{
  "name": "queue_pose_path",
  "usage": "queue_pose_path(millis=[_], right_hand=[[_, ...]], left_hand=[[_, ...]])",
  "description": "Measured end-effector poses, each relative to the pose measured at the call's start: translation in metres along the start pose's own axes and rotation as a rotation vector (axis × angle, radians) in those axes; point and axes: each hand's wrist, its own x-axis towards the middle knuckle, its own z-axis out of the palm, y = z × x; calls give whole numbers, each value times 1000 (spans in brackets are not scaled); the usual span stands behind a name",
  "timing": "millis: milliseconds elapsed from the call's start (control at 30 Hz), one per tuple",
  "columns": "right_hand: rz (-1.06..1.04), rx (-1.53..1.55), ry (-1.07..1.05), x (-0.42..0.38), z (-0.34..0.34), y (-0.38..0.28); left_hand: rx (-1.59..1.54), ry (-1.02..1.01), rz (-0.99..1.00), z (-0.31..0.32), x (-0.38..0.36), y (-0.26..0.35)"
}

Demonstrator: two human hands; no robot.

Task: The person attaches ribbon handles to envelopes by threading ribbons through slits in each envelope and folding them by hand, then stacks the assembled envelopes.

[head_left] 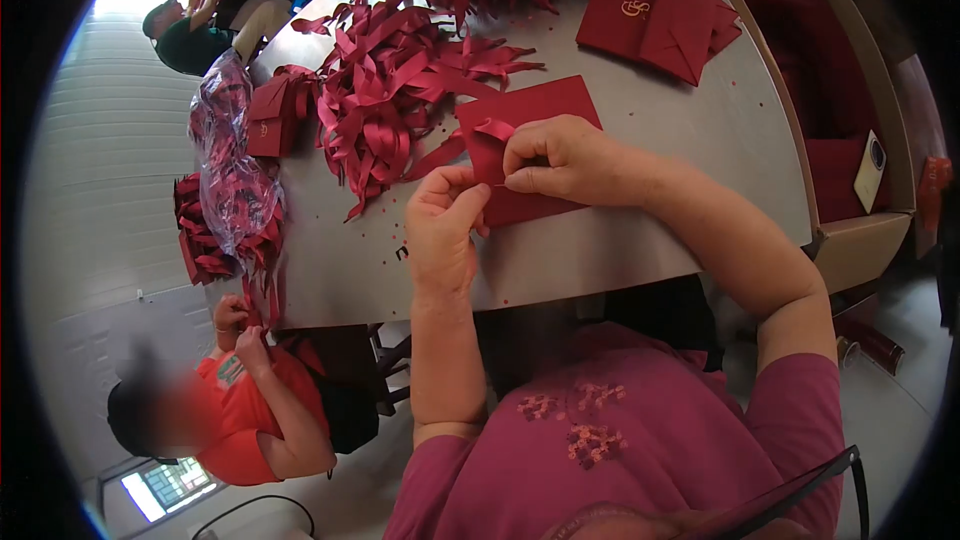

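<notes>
A dark red paper bag (545, 107) lies flat on the metal table (640, 253) before me. My left hand (447, 225) is at the bag's left edge, thumb and forefinger pinched together. Just right of it, my right hand (560, 160) is closed in a pinch over the bag, beside a loop of red ribbon (493, 128). A thin light line shows between the two hands. What exactly each pinch holds is too small to tell.
Loose red ribbons (385, 90) are heaped beyond my left hand. Folded red bags (655, 18) lie at the back right, near a cardboard box (862, 252) with a phone (870, 172). A co-worker in red (275, 410) sits at the left; another person (188, 40) is farther back.
</notes>
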Motion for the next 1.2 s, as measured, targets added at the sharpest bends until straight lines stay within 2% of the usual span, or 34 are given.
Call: queue_pose_path(millis=[333,400,533,633,700,733,800,867,933,1067,1133,1200], right_hand=[[-102,-354,120,-4,23,-11],[-46,-576,116,-5,31,-11],[-107,-592,180,-12,39,-13],[-137,-604,223,-13,42,-16],[-80,-530,234,-13,41,-15],[-90,-529,227,-13,38,-14],[67,-280,196,-10,31,-9],[86,-275,178,-10,29,-8],[92,-479,244,-13,34,-10],[58,-513,277,-13,31,-17],[55,-336,305,-12,20,-18],[53,-333,332,-11,20,-12]], left_hand=[[194,48,49,8,-8,-4],[400,100,149,8,-8,-14],[424,170,138,14,-11,-12],[318,182,149,18,-14,-12],[562,190,295,21,-13,-13],[561,202,299,23,-13,-14],[806,166,541,26,-11,-16],[806,178,594,28,-9,-20],[862,102,645,26,-8,-20],[822,66,551,22,-14,-14],[377,-5,238,13,-12,-12],[366,-45,300,9,-8,-6]])
